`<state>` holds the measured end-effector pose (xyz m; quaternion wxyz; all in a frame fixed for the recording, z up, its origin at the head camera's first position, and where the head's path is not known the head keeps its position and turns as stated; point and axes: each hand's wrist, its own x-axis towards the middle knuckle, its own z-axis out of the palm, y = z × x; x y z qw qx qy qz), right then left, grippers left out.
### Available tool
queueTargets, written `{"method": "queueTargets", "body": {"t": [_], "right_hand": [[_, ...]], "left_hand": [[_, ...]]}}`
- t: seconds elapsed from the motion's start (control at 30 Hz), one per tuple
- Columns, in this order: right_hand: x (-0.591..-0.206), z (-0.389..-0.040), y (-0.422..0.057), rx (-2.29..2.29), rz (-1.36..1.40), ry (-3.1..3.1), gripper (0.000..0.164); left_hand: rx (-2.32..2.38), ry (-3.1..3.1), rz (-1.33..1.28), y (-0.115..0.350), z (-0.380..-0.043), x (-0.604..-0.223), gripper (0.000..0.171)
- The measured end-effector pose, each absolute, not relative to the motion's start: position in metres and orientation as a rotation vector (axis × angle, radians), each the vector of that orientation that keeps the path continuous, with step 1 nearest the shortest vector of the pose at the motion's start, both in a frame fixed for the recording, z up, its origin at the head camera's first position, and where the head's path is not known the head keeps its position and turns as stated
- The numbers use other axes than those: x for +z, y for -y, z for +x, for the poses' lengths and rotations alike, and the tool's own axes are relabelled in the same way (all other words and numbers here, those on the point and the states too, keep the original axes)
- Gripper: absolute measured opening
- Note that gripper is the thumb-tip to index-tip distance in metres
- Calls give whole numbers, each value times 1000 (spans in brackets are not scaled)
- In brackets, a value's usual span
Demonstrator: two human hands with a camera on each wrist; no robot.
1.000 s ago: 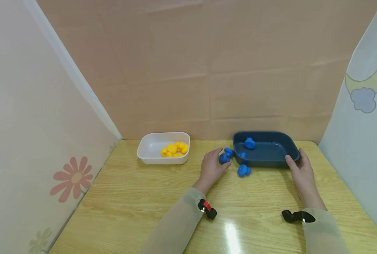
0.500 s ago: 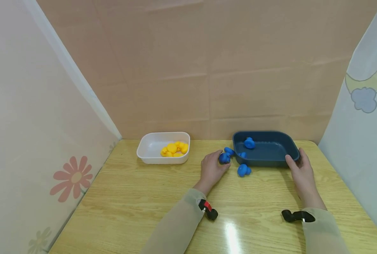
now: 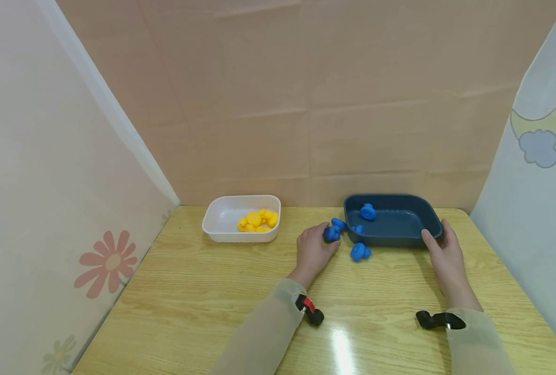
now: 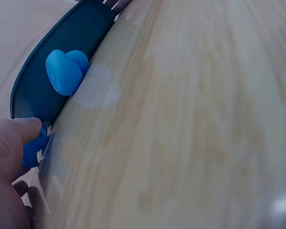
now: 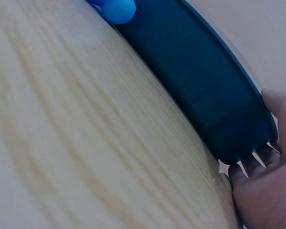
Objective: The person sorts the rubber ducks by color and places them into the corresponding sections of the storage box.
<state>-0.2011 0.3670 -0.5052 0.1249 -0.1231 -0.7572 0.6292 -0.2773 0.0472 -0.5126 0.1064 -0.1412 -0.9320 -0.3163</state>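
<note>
My left hand (image 3: 314,251) holds a blue toy duck (image 3: 331,234) between thumb and fingers, left of a dark blue plastic tray (image 3: 395,241). In the left wrist view the thumb lies over that duck, which is partly hidden. Another blue duck (image 3: 338,223) is just behind it, against the tray's left end. A third blue duck (image 4: 64,72) lies on the table in front of the tray. Blue ducks are also inside the tray, one (image 3: 368,211) near the back wall. My right hand (image 3: 448,260) grips the tray's right end, thumb at the rim, fingers around the outside.
To the left stands a white tray (image 3: 240,237) with several yellow ducks (image 3: 253,219) in it. Both trays are near the back edge of the wooden table (image 3: 203,291). A brown paper-like wall (image 3: 306,104) rises behind, with printed panels on either side.
My left thumb has drawn in slightly against the blue duck, and the left wrist has shifted a little to the right. The right hand and both trays have stayed in place.
</note>
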Motion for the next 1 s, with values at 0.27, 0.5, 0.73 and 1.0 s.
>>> {"method": "queueTargets", "body": {"t": [0.27, 0.5, 0.73, 1.0], "right_hand": [[-506, -201, -367, 1828, -362, 2213, 93], [-507, -202, -368, 1826, -366, 2213, 93], [-508, -203, -369, 1826, -380, 2209, 93], [-508, -203, -369, 1830, -384, 2209, 93]], "left_hand": [[-894, 2766, -386, -49, -277, -514, 56], [-863, 2767, -371, -50, -278, -515, 54], [-867, 2767, -372, -51, -279, -516, 51], [-885, 2748, -375, -50, -279, -515, 49]]}}
